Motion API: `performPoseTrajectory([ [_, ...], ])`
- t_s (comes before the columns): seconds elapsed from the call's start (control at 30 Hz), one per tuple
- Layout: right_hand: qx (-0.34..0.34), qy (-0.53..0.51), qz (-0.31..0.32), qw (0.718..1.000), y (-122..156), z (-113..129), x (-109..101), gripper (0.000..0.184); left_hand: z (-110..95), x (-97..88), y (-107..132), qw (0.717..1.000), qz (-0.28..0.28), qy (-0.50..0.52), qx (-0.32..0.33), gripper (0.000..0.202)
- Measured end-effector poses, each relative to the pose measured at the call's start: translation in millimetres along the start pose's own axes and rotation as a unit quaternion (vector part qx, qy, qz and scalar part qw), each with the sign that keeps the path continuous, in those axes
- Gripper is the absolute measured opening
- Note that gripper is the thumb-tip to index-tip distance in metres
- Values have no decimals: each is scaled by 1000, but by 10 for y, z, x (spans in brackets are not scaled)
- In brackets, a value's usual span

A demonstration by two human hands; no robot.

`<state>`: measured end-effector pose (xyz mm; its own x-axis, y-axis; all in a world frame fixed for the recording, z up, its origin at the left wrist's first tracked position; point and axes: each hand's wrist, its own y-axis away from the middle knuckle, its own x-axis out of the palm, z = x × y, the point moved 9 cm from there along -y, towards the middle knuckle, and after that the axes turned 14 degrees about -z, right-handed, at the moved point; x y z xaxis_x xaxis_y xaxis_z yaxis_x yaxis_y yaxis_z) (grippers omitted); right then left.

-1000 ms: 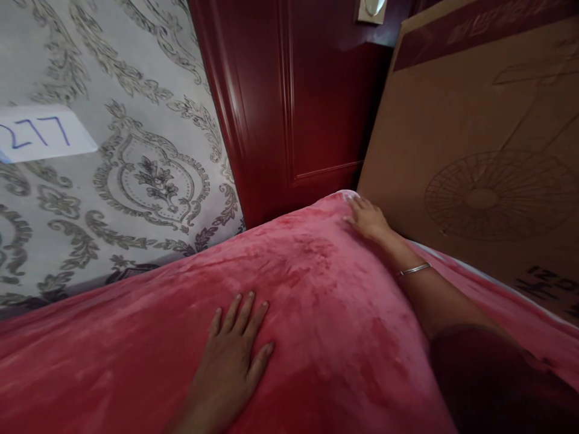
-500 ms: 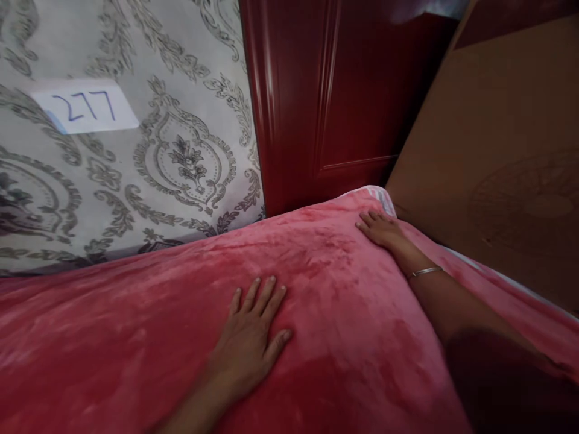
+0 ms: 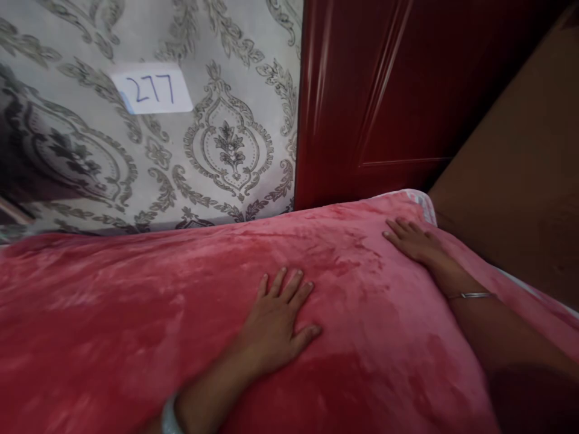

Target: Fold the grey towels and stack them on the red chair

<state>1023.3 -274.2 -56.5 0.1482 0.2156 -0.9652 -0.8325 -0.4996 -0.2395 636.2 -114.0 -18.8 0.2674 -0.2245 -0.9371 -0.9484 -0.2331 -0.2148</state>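
Observation:
A soft pink-red plush blanket (image 3: 136,313) covers the bed across the lower half of the view. My left hand (image 3: 275,319) lies flat on it near the middle, fingers spread and holding nothing. My right hand (image 3: 414,241) rests palm down near the blanket's far right corner, fingers stretched out flat. A thin metal bangle (image 3: 470,295) sits on my right wrist, and a pale bangle (image 3: 168,416) on my left. A strip of lighter fabric (image 3: 423,202) shows at the corner just past my right hand.
Grey wallpaper with an ornate pattern (image 3: 226,144) backs the bed, with a white label reading 277 (image 3: 151,90) stuck on it. A dark red wooden door (image 3: 375,102) stands behind the corner. A large brown cardboard box (image 3: 520,181) leans at the right.
The view has swung to the left, so the wall label and door sit further right in frame. Both hands stay flat on the blanket; the right one has drawn back slightly from the corner.

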Motion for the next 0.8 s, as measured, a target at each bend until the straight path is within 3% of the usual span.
performPoseTrajectory([
  [0.13, 32, 11, -20, 999, -94, -245, 1, 68, -10, -14, -8, 1000, -5, 10, 7, 75],
  [0.27, 31, 14, -3, 999, -4, -84, -158, 66, 23, -2, -32, 1000, -16, 4, 8, 73],
  [0.37, 40, 21, 13, 999, 210, 102, -336, 63, 40, 2, -69, 999, -37, -8, 17, 71],
  [0.5, 12, 24, -25, 999, 701, 264, -544, 63, 45, 6, -111, 997, -54, -23, 41, 70],
  [0.63, 42, 34, -41, 998, 1143, -37, -583, 63, 79, 19, -136, 996, -63, -46, 50, 71],
  [0.8, 66, 19, -44, 997, 1211, -450, -613, 62, 79, 16, -166, 995, -56, -61, 55, 69],
])
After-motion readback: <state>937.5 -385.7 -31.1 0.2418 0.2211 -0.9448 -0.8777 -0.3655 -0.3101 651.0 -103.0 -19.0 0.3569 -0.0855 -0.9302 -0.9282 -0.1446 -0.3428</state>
